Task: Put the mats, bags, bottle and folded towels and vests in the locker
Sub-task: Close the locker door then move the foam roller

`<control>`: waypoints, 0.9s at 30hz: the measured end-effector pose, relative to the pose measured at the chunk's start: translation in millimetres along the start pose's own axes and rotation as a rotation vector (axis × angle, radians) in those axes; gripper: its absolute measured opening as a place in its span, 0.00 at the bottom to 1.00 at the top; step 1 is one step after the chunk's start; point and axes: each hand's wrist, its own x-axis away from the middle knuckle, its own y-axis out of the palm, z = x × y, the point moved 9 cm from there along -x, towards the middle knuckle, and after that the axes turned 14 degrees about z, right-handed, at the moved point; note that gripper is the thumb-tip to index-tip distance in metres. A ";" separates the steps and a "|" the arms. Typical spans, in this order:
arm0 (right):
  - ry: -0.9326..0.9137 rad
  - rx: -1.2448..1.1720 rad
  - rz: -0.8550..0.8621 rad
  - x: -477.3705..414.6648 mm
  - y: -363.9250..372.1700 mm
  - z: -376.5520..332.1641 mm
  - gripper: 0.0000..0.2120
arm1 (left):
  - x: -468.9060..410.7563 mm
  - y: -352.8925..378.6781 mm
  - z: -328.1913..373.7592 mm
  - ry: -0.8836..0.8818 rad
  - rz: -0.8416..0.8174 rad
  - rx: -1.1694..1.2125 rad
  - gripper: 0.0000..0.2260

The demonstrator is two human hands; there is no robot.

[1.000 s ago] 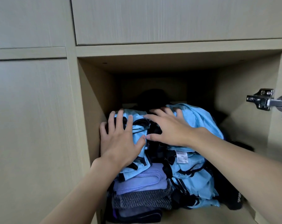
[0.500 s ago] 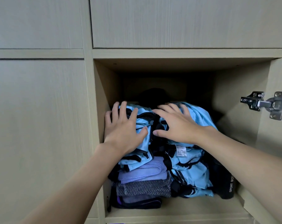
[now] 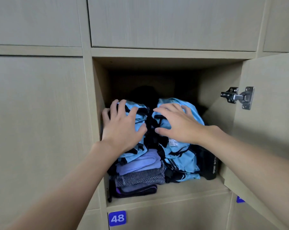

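Note:
The open locker point(image 3: 173, 190) holds two piles. On the left, folded light-blue vests with black trim point(image 3: 140, 117) lie on lilac and grey striped towels point(image 3: 140, 170). My left hand point(image 3: 122, 128) rests flat on that left pile, fingers spread. On the right is a taller pile of blue vests point(image 3: 180, 161), with my right hand point(image 3: 176, 123) spread over its top. A black bottle point(image 3: 210, 165) marked SPORT BOTTLE stands against the right wall. A dark shape at the back is too dim to identify.
The locker door point(image 3: 269, 123) stands open at the right with a metal hinge point(image 3: 238, 97). Closed locker doors surround the opening. A blue number tag 48 point(image 3: 117, 218) sits on the door below.
The view has pulled back and shifted, so the locker floor and the tag 48 now show. Both hands stay on the two vest piles, their fingers spread a little wider.

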 end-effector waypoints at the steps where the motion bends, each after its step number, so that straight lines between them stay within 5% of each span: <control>1: 0.019 -0.006 0.018 8.3 -6.9 0.2 0.31 | 1.6 -4.1 4.6 0.015 0.014 0.026 0.28; 7: 0.207 0.030 0.199 88.9 -73.9 19.5 0.23 | 5.9 -43.6 64.5 0.167 0.077 0.259 0.30; 20: 0.543 0.500 0.628 297.7 -312.5 28.0 0.14 | 59.9 -197.1 269.1 0.484 0.070 0.686 0.28; 24: 0.676 0.470 0.685 346.8 -356.7 35.6 0.24 | 73.4 -240.7 315.5 0.543 0.106 0.754 0.28; 27: 0.842 0.076 0.604 365.2 -347.0 63.9 0.39 | 78.6 -260.9 343.6 0.571 0.105 0.788 0.29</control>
